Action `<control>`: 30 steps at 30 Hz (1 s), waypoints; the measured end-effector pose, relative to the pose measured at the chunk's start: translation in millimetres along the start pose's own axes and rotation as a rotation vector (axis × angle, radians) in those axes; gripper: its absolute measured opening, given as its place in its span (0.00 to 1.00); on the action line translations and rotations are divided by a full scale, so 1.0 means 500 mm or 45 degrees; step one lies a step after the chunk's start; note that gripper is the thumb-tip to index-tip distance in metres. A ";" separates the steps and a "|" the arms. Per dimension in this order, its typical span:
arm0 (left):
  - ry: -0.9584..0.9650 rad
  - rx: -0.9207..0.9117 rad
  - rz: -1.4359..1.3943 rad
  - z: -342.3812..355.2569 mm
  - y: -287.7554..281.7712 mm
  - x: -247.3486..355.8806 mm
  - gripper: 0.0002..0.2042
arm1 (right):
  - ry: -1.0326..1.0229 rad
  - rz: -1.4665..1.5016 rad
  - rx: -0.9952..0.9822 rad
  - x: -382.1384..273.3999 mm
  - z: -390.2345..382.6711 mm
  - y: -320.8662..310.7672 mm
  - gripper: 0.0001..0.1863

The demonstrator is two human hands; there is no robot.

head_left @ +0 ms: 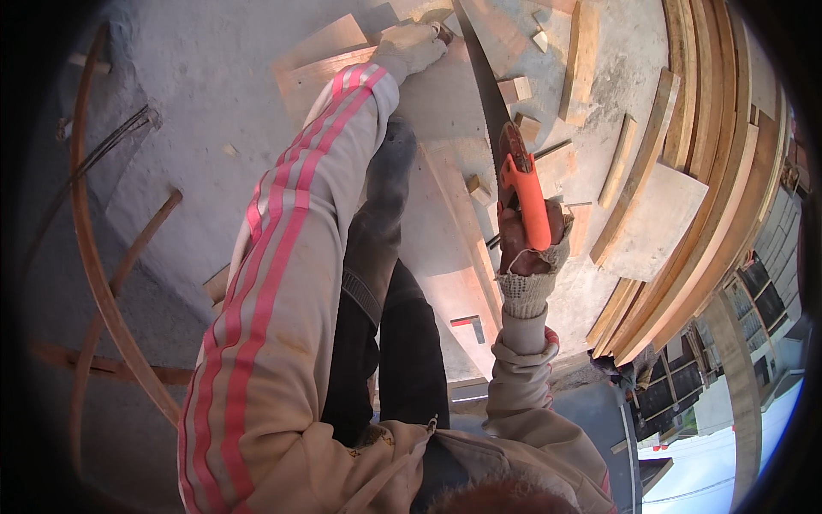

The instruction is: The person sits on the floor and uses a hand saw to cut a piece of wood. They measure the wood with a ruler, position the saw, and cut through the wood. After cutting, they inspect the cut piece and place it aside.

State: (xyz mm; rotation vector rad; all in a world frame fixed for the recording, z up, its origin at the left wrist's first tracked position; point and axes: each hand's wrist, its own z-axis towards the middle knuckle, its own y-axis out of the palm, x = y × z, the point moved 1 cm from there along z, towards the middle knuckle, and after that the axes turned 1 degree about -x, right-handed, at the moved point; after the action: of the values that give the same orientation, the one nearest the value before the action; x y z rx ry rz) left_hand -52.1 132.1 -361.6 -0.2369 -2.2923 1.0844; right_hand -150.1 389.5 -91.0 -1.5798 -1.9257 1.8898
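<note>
My right hand (529, 244), in a knitted glove with bare fingers, is wrapped round the orange handle of a handsaw (490, 94). Its long dark blade points away from me and runs up past the far edge of view. Left of the blade, at the top, my gloved left hand (413, 49) has its fingers curled down at a piece of wood (419, 8); their exact hold is partly hidden. Beneath and beside that hand lie flat boards (330, 73). My left boot (390, 180) is planted on a board below the left hand.
Small wood offcuts (515, 89) lie scattered right of the saw. Long planks (728, 171) are stacked along the right side. A small square tool (468, 325) lies on a board near my legs. Curved bars (86, 231) stand at the left.
</note>
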 end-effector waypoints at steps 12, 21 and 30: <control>-0.023 0.169 -0.030 -0.005 -0.004 0.026 0.16 | 0.070 0.355 -0.042 0.088 -0.115 0.005 0.06; -0.005 0.180 0.017 0.019 0.024 0.012 0.19 | -0.176 -0.220 -0.147 0.080 -0.151 -0.006 0.08; 0.029 0.213 -0.085 0.012 0.024 0.018 0.16 | -0.050 0.272 -0.088 -0.001 0.049 0.089 0.10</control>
State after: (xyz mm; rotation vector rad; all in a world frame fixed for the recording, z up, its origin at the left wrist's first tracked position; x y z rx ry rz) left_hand -63.8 139.3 -369.8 -0.1047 -2.1593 1.2245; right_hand -137.8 360.5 -130.8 -1.8500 -1.9268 1.9626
